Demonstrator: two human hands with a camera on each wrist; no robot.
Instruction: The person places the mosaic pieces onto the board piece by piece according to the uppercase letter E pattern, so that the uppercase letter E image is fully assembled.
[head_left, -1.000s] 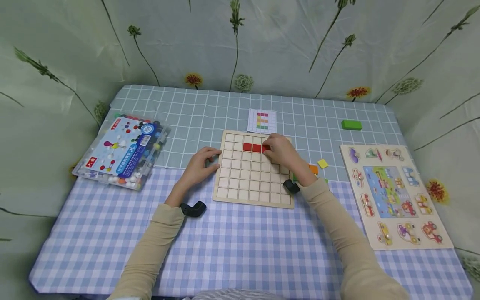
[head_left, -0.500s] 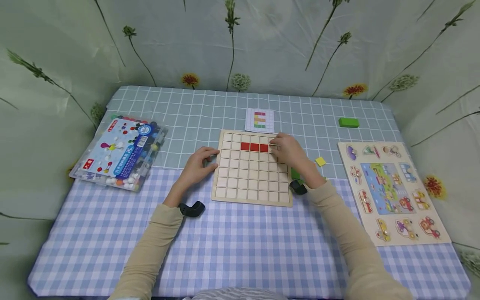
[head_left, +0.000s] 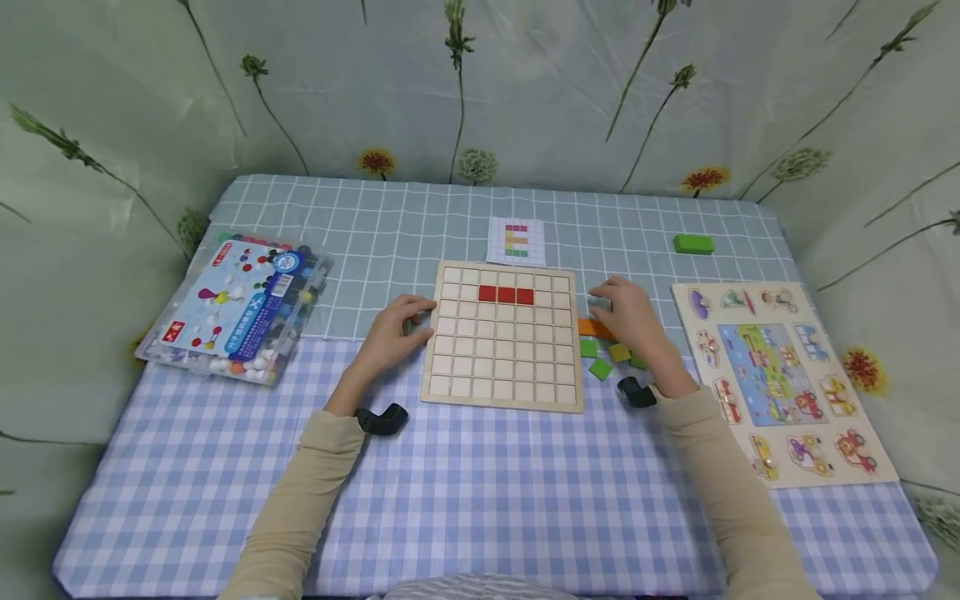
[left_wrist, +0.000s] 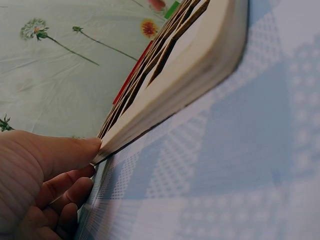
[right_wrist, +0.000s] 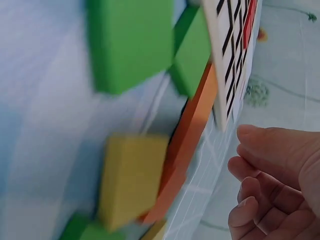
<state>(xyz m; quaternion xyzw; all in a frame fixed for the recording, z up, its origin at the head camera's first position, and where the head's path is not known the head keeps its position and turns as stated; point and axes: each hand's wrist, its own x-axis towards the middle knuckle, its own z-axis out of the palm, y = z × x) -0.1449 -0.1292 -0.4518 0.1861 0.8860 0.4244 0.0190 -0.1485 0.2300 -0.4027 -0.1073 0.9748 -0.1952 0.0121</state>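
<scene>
The left hand [head_left: 390, 333], thumb and finger apart, touches the board [head_left: 495, 358]. The right hand [head_left: 632, 315], loose and empty, partly blocks orange tiles [head_left: 592, 327]. A box [head_left: 232, 304] and puzzle [head_left: 780, 379] sit nearby.

I saw a clear box of coloured balls [head_left: 236, 304] at my left; a wooden picture puzzle [head_left: 776, 375] lay at my right; a flower-printed curtain [head_left: 555, 92] hung behind.

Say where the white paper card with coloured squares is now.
In the head view, the white paper card lies on the grey gridded cloth, just beyond the middle of the far edge of the square wooden board.
</scene>
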